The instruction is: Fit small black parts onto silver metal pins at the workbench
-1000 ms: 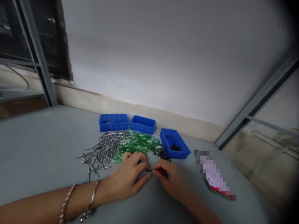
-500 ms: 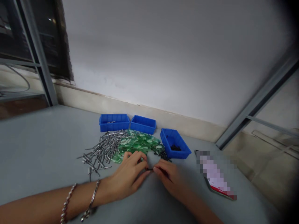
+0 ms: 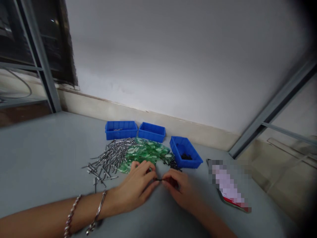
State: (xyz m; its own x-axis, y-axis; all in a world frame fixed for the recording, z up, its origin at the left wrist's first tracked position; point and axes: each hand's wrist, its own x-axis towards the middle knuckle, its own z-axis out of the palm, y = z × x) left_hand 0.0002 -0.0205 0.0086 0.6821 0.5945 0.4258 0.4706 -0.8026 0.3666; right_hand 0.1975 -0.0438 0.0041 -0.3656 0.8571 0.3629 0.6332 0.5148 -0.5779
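Note:
Between my two hands, just above the grey table, is a small thin black piece (image 3: 159, 179), too small to tell its kind. My left hand (image 3: 138, 185) pinches its left end with thumb and forefinger. The right end is pinched in the fingertips of my right hand (image 3: 179, 188). Beyond my left hand lies a heap of small green plastic packets (image 3: 148, 150). Left of these is a pile of silver metal pins like blind rivets (image 3: 111, 158). Past my right hand, small black pieces (image 3: 175, 164) lie loose in front of a blue bin (image 3: 195, 162).
Two more blue bins, a left one (image 3: 121, 135) with a few silver pins inside and a middle one (image 3: 151, 134), stand along the wall (image 3: 158, 66). A phone-like object (image 3: 229, 188), partly blurred out, lies at the right. Metal frame posts (image 3: 274, 105) rise on either side.
My right hand has shifted very slightly, and a little more of the black piece shows between the fingertips. My left hand and the piles look the same.

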